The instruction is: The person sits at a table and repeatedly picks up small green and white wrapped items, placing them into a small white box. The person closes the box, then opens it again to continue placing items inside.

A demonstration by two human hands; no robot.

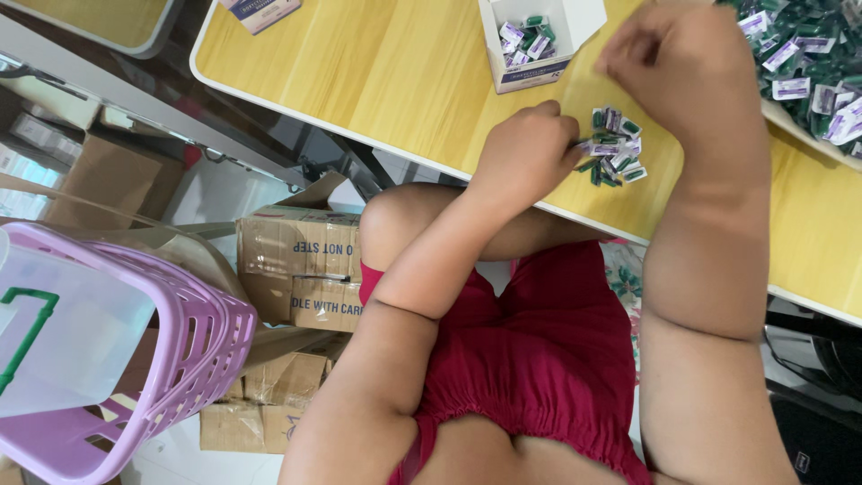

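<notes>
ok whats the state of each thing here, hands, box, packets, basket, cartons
left hand: closed, at the edge of the small pile
right hand: raised over the table, fingers pinched
small pile of packets: loose on the table near its edge
small white box: open, partly filled with packets
large heap of packets: loose, at the far right
purple basket: tilted, holding a clear container
cardboard cartons: stacked on the floor
</notes>
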